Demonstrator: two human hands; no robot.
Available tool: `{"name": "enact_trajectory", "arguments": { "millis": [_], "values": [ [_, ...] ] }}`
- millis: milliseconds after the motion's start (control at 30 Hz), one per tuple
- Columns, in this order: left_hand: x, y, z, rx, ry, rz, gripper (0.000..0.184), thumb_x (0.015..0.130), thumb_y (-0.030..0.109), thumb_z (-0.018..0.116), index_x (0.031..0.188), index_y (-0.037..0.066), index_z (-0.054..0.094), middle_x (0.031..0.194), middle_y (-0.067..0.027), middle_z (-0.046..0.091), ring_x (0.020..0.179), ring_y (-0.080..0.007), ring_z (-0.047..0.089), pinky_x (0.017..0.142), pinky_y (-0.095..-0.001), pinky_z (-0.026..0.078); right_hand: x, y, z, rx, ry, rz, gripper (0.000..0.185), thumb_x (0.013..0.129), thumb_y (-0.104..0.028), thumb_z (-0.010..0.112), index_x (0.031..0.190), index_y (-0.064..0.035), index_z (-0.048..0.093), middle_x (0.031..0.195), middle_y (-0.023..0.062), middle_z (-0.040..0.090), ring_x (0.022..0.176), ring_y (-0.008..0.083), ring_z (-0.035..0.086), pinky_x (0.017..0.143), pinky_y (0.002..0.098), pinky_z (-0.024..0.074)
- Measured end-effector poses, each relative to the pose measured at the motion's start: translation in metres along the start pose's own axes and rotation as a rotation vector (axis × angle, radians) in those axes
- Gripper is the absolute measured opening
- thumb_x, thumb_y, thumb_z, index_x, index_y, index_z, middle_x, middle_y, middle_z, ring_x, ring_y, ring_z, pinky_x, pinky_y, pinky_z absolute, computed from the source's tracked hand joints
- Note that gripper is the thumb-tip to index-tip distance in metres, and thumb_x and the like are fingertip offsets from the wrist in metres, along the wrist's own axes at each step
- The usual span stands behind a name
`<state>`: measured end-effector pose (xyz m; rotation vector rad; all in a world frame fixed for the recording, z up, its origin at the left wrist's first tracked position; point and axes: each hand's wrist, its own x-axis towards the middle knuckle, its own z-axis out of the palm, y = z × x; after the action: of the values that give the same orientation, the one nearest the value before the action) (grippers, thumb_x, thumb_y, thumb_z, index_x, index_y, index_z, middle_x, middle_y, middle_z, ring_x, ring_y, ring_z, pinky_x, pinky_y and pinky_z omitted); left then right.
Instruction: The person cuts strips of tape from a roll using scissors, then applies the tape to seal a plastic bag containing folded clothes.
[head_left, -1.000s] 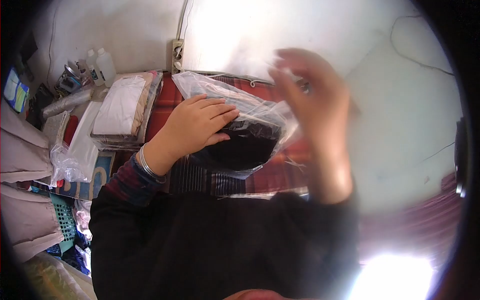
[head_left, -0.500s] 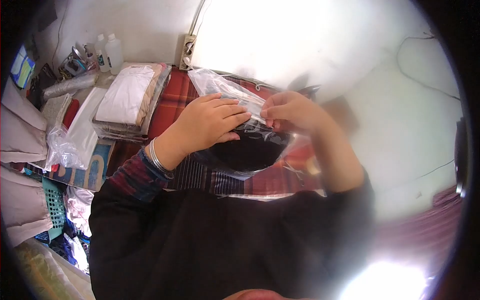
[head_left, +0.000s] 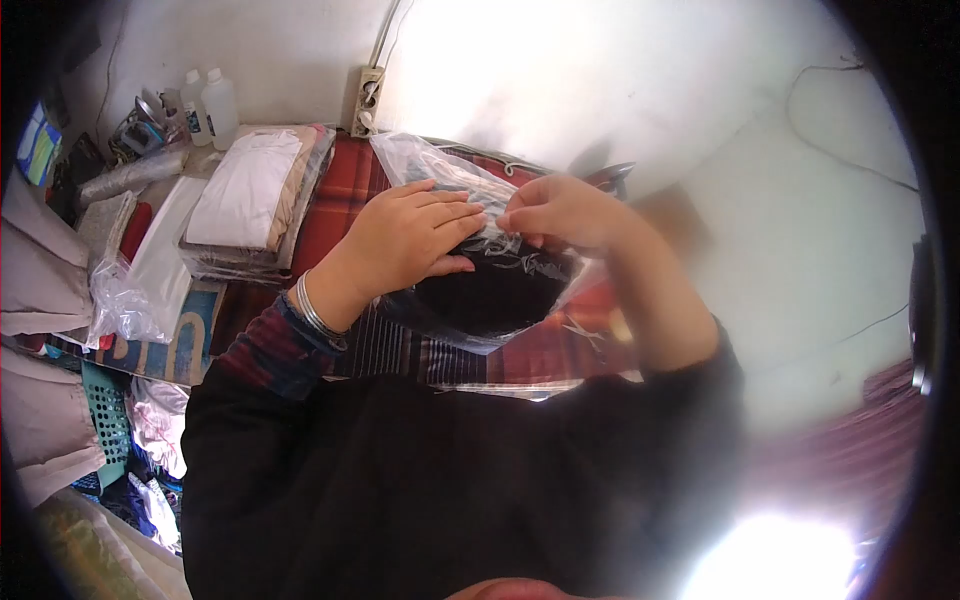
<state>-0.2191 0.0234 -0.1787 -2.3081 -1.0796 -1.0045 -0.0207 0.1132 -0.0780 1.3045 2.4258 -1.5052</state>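
Note:
A clear plastic bag [head_left: 487, 342] with a folded black item [head_left: 490, 295] inside lies on the red plaid cloth [head_left: 345, 190]. My left hand [head_left: 415, 232] rests flat on the bag's left part, its fingers stretched out. At the upper right of the black item, my right hand [head_left: 560, 215] is closed, thumb and fingers pinched at the bag's plastic. The tips of its fingers are close to those of my left hand. The bag's loose clear end reaches up past my left hand toward the wall.
Left of the bag is a stack of packed folded clothes [head_left: 250, 190]. Two clear bottles [head_left: 220, 110] stand behind it, near a power socket [head_left: 368, 100] on the wall. Plastic sleeves [head_left: 165, 245] and a green basket [head_left: 105, 415] are farther left.
My right hand has come down from above the right side onto the bag, pinched its plastic, then shifted slightly left. My left hand has stayed on the bag.

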Motion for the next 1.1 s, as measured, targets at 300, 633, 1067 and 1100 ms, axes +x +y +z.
{"name": "enact_trajectory", "arguments": {
  "millis": [300, 633, 1067, 1100],
  "values": [
    [-0.004, -0.001, -0.002, -0.011, 0.033, 0.019, 0.051, 0.072, 0.038, 0.072, 0.113, 0.009, 0.062, 0.117, -0.0037, 0.064, 0.109, -0.0204, 0.061, 0.096, -0.0407, 0.046, 0.003, -0.012, 0.002, -0.030, -0.164, 0.100, 0.021, 0.087, -0.023, 0.067, 0.077, -0.0058, 0.061, 0.058, -0.0061, 0.047, 0.048, 0.0046, 0.041, 0.043, 0.0216, 0.0283],
    [-0.007, -0.002, 0.001, -0.008, 0.056, 0.020, 0.051, 0.071, 0.037, 0.074, 0.113, 0.010, 0.063, 0.115, -0.0032, 0.065, 0.108, -0.0200, 0.062, 0.095, -0.0395, 0.047, 0.006, -0.015, 0.011, -0.332, 0.017, 0.130, 0.020, 0.082, -0.023, 0.067, 0.074, -0.0046, 0.066, 0.058, -0.0011, 0.054, 0.050, 0.0088, 0.048, 0.047, 0.0259, 0.0362],
    [-0.009, -0.007, -0.001, 0.027, 0.090, 0.080, 0.043, 0.070, 0.035, 0.075, 0.107, 0.014, 0.067, 0.112, -0.0027, 0.066, 0.105, -0.0211, 0.064, 0.092, -0.0386, 0.050, 0.008, -0.035, 0.023, -1.024, 0.172, 0.136, 0.053, 0.069, -0.053, 0.075, 0.079, -0.0007, 0.071, 0.071, 0.0147, 0.067, 0.069, 0.0264, 0.065, 0.065, 0.0361, 0.0498],
    [-0.009, -0.007, -0.002, 0.028, 0.086, 0.078, 0.042, 0.070, 0.035, 0.075, 0.106, 0.014, 0.067, 0.112, -0.0023, 0.066, 0.104, -0.0211, 0.064, 0.092, -0.0385, 0.050, 0.006, -0.040, 0.022, -1.108, 0.179, 0.224, 0.056, 0.068, -0.055, 0.075, 0.079, -0.0004, 0.071, 0.072, 0.0149, 0.067, 0.069, 0.0280, 0.065, 0.066, 0.0370, 0.0504]
  ]
}}
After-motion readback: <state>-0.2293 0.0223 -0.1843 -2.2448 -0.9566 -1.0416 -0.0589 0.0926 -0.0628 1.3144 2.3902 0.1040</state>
